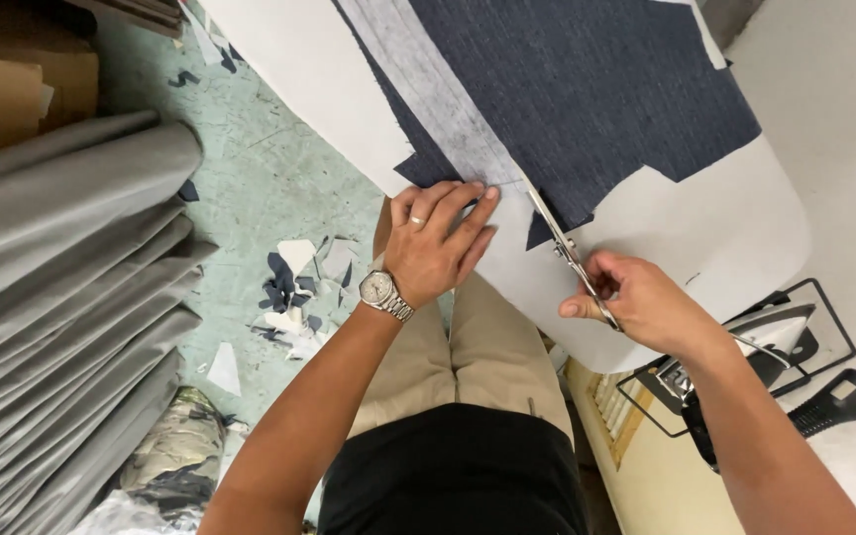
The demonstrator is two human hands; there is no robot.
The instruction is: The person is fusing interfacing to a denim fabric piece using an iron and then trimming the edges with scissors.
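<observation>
While my left hand lies flat, fingers spread and gripping nothing, it pins the pale grey strip to the navy fabric on the white tabletop so neither slides. My right hand is clenched around the scissors, blades at the fabric's near edge.

The right hand grips the scissors at the white board's near edge. Ahead of the blades, dark blue fabric and a pale grey strip cover the path. Just left of the grip, the left hand presses flat, blocking that side. Right of the grip, bare board lies open. Behind and right of it, an iron in a wire rest crowds the corner.
</observation>
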